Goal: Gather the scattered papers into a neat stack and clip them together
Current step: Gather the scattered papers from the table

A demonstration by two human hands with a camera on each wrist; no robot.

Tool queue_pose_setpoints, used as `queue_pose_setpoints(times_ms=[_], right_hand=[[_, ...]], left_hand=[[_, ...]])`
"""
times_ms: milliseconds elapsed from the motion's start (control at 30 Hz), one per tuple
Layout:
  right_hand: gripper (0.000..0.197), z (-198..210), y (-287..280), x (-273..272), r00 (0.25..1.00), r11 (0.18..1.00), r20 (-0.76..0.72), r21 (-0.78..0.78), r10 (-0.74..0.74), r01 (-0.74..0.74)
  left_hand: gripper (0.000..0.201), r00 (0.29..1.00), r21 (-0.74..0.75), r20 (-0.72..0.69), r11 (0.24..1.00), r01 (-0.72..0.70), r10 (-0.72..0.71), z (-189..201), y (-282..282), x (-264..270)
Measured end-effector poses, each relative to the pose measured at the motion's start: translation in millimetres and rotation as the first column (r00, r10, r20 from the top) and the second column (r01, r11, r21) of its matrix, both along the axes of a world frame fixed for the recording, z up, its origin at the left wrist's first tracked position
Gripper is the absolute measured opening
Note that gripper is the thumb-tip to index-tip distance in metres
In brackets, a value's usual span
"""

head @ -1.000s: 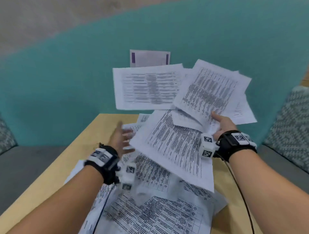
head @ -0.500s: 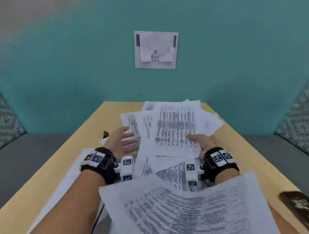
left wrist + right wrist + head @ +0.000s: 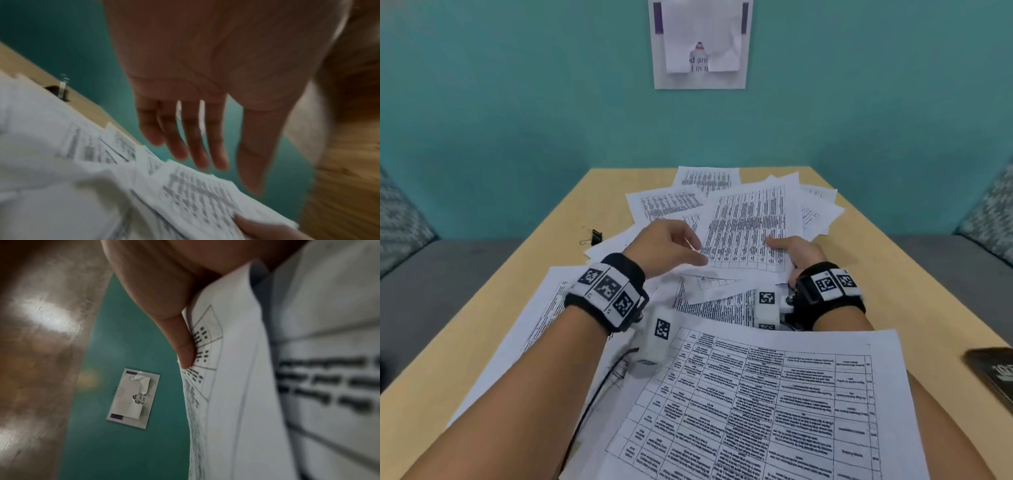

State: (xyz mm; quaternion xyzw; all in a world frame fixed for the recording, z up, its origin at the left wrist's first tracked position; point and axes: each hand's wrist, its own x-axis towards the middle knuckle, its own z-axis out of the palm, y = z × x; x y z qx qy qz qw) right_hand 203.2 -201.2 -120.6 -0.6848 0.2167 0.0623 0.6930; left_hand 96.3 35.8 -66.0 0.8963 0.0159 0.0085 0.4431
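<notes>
White printed paper sheets (image 3: 722, 219), covered in black ruled tables of small text, lie scattered and overlapping down the middle of the light wooden table (image 3: 893, 274); print too small to read. One large sheet (image 3: 774, 404) lies nearest the camera, over the right forearm. Top sheet (image 3: 751, 226) of the far pile is tilted.

Right hand (image 3: 796, 251): thumb on top of that sheet's near edge, pinching it; right wrist view shows the thumb (image 3: 180, 344) pressed to the paper, the other fingers hidden behind it.

Left hand (image 3: 666, 248): over the papers beside the right hand, fingers (image 3: 193, 139) straight and slightly spread, holding nothing.

Small black binder clip (image 3: 594, 236) with silver wire handles lies on bare table left of the papers, apart from them.

Dark flat object (image 3: 993, 373) at the right table edge; its marking unreadable.

Teal wall (image 3: 517, 102) behind carries a white notice (image 3: 700, 44) with purple bars, partly covered by torn paper; only "d an" and "in" legible. Grey patterned cushions (image 3: 400, 219) flank the table.
</notes>
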Motion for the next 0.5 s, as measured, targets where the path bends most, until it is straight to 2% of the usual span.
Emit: queue_pose_setpoints(times_ms=[67, 133, 200, 333, 433, 500], right_hand=[[0.099, -0.8, 0.3, 1.0, 1.0, 1.0, 0.007, 0.006, -0.014, 0.014], [0.095, -0.6, 0.8, -0.8, 1.0, 1.0, 0.009, -0.013, -0.02, 0.02], [0.089, -1.5, -0.6, -0.1, 1.0, 0.999, 0.001, -0.03, -0.016, 0.016], [0.091, 0.7, 0.2, -3.8, 1.0, 0.999, 0.001, -0.039, -0.011, 0.011], [0.088, 2.4, -1.6, -6.4, 1.0, 0.998, 0.0, -0.056, -0.005, 0.005], [0.086, 3.1, -3.9, -7.8, 1.0, 0.998, 0.002, -0.061, 0.006, -0.006]], left_hand=[[0.03, 0.946, 0.109, -0.165, 0.949, 0.297, -0.277, 4.1, -22.5, -12.7], [0.037, 0.847, 0.14, -0.335, 0.867, 0.478, -0.412, 2.2, -42.3, -21.5], [0.046, 0.813, 0.165, -0.401, 0.84, 0.517, -0.422, -3.4, -55.0, -23.8], [0.058, 0.806, 0.199, -0.449, 0.837, 0.51, -0.385, -7.2, -60.1, -23.4], [0.05, 0.798, 0.231, -0.48, 0.824, 0.517, -0.365, -9.1, -60.3, -25.1], [0.034, 0.799, 0.244, -0.465, 0.813, 0.529, -0.381, -9.4, -59.7, -26.8]])
